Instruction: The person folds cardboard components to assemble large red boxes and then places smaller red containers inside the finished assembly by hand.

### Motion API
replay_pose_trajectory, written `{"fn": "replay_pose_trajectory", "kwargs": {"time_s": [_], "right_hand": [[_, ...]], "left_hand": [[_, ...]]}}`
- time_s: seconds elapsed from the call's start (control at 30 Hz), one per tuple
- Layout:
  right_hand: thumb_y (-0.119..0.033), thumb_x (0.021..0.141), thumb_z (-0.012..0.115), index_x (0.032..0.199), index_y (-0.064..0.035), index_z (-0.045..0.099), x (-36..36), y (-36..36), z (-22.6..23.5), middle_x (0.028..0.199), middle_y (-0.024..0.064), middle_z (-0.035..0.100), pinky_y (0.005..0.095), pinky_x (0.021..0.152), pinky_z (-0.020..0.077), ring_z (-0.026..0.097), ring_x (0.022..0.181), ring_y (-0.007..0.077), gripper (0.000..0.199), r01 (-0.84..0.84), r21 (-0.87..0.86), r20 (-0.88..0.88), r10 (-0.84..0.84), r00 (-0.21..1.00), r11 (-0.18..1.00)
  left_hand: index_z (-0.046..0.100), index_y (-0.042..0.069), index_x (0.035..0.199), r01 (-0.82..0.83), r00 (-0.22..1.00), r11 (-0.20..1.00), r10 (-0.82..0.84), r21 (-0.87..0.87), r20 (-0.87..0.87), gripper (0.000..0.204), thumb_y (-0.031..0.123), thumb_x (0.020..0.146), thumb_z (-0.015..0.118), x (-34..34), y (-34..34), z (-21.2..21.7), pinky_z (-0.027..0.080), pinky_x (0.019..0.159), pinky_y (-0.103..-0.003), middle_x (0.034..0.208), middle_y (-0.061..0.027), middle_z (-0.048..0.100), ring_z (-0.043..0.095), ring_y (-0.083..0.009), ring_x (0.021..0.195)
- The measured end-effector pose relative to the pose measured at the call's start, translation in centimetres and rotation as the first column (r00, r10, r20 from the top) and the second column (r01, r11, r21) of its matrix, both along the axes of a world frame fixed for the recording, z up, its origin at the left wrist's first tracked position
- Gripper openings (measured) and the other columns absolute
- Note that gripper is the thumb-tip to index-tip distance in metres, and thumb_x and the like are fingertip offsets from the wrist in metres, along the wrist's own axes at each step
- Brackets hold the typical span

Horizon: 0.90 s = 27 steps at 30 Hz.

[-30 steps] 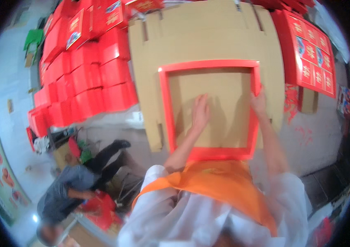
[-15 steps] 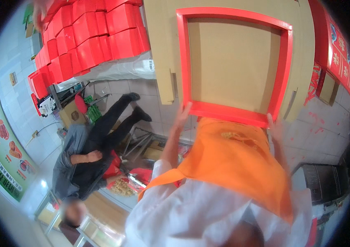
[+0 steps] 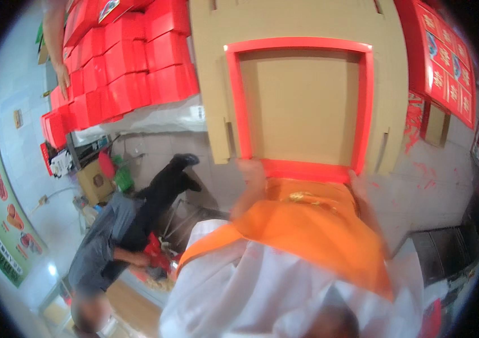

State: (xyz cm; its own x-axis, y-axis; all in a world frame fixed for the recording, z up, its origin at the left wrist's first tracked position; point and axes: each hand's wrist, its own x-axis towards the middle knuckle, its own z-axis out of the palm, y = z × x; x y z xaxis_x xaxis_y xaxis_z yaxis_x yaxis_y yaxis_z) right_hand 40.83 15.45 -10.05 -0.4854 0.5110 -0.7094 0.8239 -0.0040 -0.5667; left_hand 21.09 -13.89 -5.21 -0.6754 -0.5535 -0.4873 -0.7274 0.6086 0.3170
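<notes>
Red frame (image 3: 301, 43): lies flat on the brown cardboard (image 3: 212, 96), in front of the wearer, near side right up against the orange apron (image 3: 312, 225).
Walls: all four red sides stand and look joined at the corners, so I'd call the rim formed.
Inside: only plain brown shows, nothing placed in it. Can't tell if that's the frame's own base or the cardboard underneath.
Left to do: no cover on the frame, no contents; filling and covering look undone, if it needs either.
Facing: open face up, toward the camera. One side runs along the apron edge, the opposite side points away from the wearer.
Long axis: none clear; outline reads close to square, and the lens bends the edges.
Left hand (image 3: 253, 170): at the near left corner, seems to touch it. Blurred; can't tell how tight the grip is.
Right hand (image 3: 357, 185): at the near right corner, partly behind the apron. Can't tell if the fingers close on it.
Red boxes (image 3: 124, 59): piled to the left, another person's hand (image 3: 61, 76) by their outer edge.
Printed red box (image 3: 445, 62): to the right.
</notes>
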Motion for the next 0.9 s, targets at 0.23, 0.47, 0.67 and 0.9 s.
{"fn": "replay_pose_trajectory", "kwargs": {"time_s": [0.23, 0.47, 0.67, 0.9], "right_hand": [[-0.031, 0.086, 0.056, 0.137, -0.0021, 0.027, -2.7, 0.9, 4.0, 0.127, 0.0129, 0.044, 0.0325, 0.097, 0.035, 0.043, 0.116, 0.0224, 0.065, 0.301, -0.287, -0.038, -0.324, 0.945, 0.909], [-0.04, 0.092, 0.044, 0.131, -0.0003, 0.036, -2.7, 1.4, 5.2, 0.125, 0.0089, 0.045, 0.0303, 0.095, 0.0366, 0.043, 0.115, 0.0186, 0.056, 0.529, -0.744, 0.078, -0.733, 0.675, 0.409], [-0.028, 0.091, 0.05, 0.124, 0.0, 0.041, -1.0, 0.9, 3.6, 0.112, 0.0099, 0.051, 0.031, 0.087, 0.0406, 0.05, 0.099, 0.0184, 0.044, 0.228, -0.271, -0.3, -0.307, 0.903, 0.935], [-0.018, 0.088, 0.052, 0.122, 0.0037, 0.039, -0.5, 1.2, 3.0, 0.107, 0.0149, 0.053, 0.0326, 0.088, 0.0385, 0.049, 0.099, 0.0207, 0.043, 0.033, -0.143, -0.171, -0.057, 0.984, 0.989]], "left_hand": [[0.04, -0.003, 0.117, -0.033, 0.997, 0.906, 0.058, -0.421, 0.046, 0.054, 0.012, 0.072, 0.065, 0.4, 2.1, -0.8, 0.044, 0.08, -0.043, 0.104, -0.0209, 0.053, 0.053, -0.0369, 0.098], [0.027, -0.002, 0.131, 0.266, 0.962, 0.924, -0.273, -0.275, 0.011, 0.072, 0.017, 0.074, 0.065, 2.0, 0.7, 1.4, 0.036, 0.095, -0.047, 0.126, -0.0229, 0.04, 0.036, -0.0347, 0.121], [0.046, 0.0, 0.119, 0.949, 0.011, 0.012, -1.0, -0.314, -0.003, 0.051, 0.015, 0.073, 0.061, 2.3, -1.4, 6.4, 0.021, 0.105, -0.053, 0.122, -0.0173, 0.047, 0.037, -0.0286, 0.123], [0.058, 0.005, 0.1, 0.903, -0.286, -0.383, -0.874, -0.193, 0.394, 0.025, 0.012, 0.078, 0.05, -0.7, -2.0, 3.3, 0.01, 0.108, -0.06, 0.1, -0.0081, 0.059, 0.045, -0.0222, 0.113]]}}
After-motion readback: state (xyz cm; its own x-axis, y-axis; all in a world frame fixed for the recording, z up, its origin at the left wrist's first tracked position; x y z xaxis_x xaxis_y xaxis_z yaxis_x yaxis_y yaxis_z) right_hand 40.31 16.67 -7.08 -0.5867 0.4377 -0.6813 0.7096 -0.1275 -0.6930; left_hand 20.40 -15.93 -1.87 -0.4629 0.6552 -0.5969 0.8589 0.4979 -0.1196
